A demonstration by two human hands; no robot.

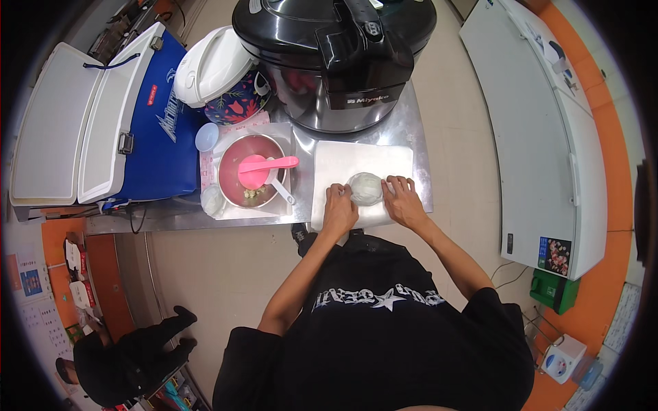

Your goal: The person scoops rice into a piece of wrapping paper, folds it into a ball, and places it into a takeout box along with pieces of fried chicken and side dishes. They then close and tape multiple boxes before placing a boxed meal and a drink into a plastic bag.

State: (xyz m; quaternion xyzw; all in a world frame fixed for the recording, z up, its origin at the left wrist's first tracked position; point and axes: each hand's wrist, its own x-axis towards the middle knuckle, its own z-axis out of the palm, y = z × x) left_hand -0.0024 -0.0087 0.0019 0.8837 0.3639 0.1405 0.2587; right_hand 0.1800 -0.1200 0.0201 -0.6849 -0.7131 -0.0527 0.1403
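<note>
A round, pale bundle wrapped in thin paper or plastic (365,188) rests on a stack of white paper sheets (362,156) at the front of the steel table. My left hand (340,209) pinches its left edge with bent fingers. At its right edge the fingertips of my right hand (404,201) touch the wrapping. Left of the sheets stands a metal bowl (226,174), reddish inside, holding a pink rice paddle (280,163), a white-handled scoop (282,191) and a little pale food. A small clear wrapped bundle (212,200) lies beside the bowl.
A large black Miyako rice cooker (308,97) stands behind the sheets. Left of it are a white-lidded, floral-patterned container (236,97), a small light-blue cup (206,136) and an open blue cooler box (159,154). A white chest freezer (534,144) stands right; a person in black (128,359) is lower left.
</note>
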